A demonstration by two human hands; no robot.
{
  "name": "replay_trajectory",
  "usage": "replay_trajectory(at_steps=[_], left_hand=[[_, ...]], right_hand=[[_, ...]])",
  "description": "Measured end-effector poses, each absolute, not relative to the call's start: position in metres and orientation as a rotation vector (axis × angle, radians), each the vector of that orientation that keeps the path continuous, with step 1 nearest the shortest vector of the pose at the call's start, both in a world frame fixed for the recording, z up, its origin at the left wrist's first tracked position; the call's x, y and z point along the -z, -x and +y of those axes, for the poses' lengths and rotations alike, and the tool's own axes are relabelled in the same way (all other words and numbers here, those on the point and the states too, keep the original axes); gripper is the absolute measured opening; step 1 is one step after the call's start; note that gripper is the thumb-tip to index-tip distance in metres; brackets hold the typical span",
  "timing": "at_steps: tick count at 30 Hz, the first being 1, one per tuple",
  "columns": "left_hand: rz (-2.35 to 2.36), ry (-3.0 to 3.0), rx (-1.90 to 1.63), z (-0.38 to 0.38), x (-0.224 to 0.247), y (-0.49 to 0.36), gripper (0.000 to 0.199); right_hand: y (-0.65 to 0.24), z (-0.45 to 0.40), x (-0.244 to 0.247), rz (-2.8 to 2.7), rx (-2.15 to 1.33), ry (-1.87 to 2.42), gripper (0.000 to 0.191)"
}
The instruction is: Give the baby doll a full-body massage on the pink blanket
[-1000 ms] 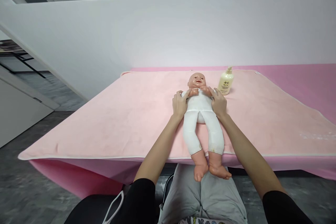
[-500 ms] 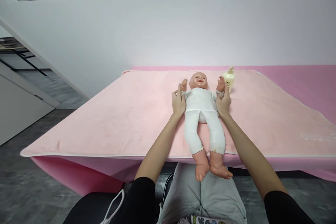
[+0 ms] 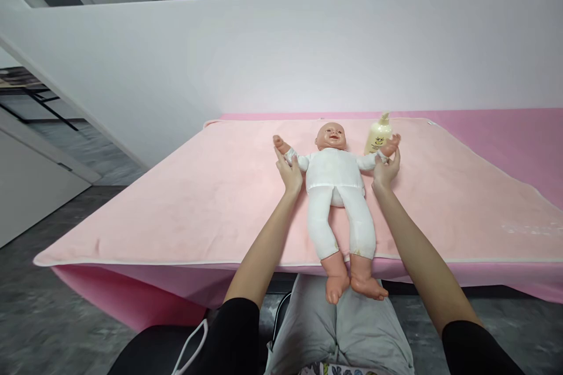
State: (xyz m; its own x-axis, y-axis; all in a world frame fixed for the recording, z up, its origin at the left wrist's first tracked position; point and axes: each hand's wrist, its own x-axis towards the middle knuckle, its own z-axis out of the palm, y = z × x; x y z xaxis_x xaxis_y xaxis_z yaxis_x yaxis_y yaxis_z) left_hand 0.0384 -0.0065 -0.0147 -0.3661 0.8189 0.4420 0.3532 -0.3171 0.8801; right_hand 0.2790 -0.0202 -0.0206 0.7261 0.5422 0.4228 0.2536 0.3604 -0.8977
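Observation:
A baby doll [image 3: 335,170] with a white cloth body lies face up on the pink blanket [image 3: 197,205], its feet hanging past the front edge. Its arms are spread out to both sides. My left hand [image 3: 290,173] is closed around the doll's arm on the left, near the wrist. On the other side my right hand [image 3: 387,171] grips the doll's right-side arm by the wrist. Just behind that arm stands a pale yellow pump bottle [image 3: 377,133], partly covered by the doll's hand.
Beneath the blanket a darker pink cloth [image 3: 505,135] covers the table and hangs over its front. A white wall [image 3: 281,53] rises behind the table. My legs in grey trousers [image 3: 338,328] are under the front edge, with a black chair [image 3: 153,348] at the left.
Both doll arms have moved outward, away from its body, with my hands holding them. Earlier they pointed up beside the head. The bottle's front now shows more, left of the doll's hand.

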Motion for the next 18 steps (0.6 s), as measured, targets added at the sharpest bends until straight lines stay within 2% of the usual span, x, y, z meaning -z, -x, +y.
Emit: replay_trajectory(at_steps=[5,11,18], left_hand=[[1.602,-2.035,-1.486,-0.022,0.004,-0.050,0.054],[1.627,-2.435,-1.147,-0.022,0.001,-0.053,0.050],[1.618,-2.397,-1.182,-0.023,0.000,-0.052,0.054]], right_hand=[[-0.257,-0.038,0.004,-1.263,0.060,1.319,0.056],[-0.253,-0.039,0.011,-1.580,0.145,1.435,0.052],[-0.253,-0.039,0.009,-1.543,0.116,1.412,0.053]])
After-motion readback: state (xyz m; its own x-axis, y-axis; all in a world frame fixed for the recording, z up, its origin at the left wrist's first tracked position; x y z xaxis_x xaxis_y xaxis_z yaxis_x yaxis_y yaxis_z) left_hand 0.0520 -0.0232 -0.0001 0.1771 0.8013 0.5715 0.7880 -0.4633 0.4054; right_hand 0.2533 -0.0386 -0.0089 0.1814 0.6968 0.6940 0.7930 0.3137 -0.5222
